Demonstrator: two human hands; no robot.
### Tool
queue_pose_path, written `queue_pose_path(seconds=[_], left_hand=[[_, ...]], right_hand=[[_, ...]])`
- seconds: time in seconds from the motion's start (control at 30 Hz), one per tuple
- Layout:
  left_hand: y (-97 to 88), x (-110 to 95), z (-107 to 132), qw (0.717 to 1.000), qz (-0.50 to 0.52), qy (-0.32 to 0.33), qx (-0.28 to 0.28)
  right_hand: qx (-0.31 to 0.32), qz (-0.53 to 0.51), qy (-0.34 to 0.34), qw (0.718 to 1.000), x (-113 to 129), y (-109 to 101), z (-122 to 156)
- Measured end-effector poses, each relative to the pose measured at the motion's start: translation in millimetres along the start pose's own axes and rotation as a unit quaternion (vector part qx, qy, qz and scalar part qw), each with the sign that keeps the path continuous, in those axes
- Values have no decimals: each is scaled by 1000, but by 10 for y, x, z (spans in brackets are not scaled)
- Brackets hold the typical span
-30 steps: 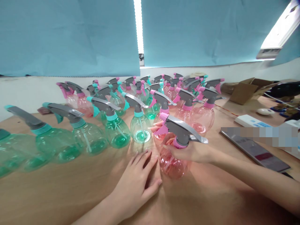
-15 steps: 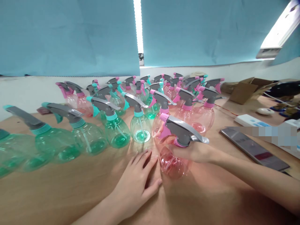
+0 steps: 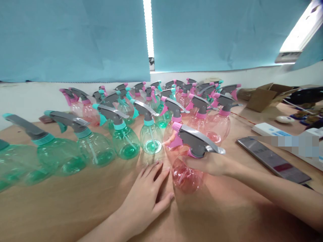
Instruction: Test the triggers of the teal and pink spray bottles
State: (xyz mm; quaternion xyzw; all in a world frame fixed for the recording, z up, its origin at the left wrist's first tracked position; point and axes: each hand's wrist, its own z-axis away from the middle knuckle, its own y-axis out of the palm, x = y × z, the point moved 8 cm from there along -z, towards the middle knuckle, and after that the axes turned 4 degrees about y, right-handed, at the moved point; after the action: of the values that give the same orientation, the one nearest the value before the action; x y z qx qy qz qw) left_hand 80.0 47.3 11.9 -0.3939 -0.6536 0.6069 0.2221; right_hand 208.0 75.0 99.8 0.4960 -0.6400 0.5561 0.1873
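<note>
My right hand (image 3: 205,163) is wrapped round the neck of a pink spray bottle (image 3: 186,176) with a grey and pink trigger head (image 3: 195,141). The bottle stands on the wooden table (image 3: 63,205), slightly tilted. One fingertip rests by the pink trigger. My left hand (image 3: 148,196) lies flat on the table just left of the bottle, fingers spread, its thumb close to the bottle's base. A green spray bottle (image 3: 150,136) stands just beyond my left hand's fingertips.
Several green and pink spray bottles (image 3: 121,134) stand in rows across the table's back and left. A dark phone-like slab (image 3: 272,159), a white device (image 3: 268,129) and a cardboard box (image 3: 267,95) lie at the right. Blue blinds (image 3: 75,37) cover the wall behind.
The pink bottle in my right hand has shifted slightly, its finger drawing in toward the trigger. My left hand has stayed flat on the table.
</note>
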Motion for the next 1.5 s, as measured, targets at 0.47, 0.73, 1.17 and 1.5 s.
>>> queue_pose_path(seconds=[0.47,0.73,1.17,1.5], left_hand=[[-7,-6,11,1000,9,-1,1],[-15,-1,10,1000,9,2,-4],[-18,-1,5,1000,14,-4,-7],[-13,-2,5,1000,20,1,-4]], right_hand=[[-12,-84,-55,995,-22,8,23],[-5,-102,-53,993,-28,17,25],[-4,-82,-32,996,-83,15,41],[-4,-74,5,997,-69,20,21]])
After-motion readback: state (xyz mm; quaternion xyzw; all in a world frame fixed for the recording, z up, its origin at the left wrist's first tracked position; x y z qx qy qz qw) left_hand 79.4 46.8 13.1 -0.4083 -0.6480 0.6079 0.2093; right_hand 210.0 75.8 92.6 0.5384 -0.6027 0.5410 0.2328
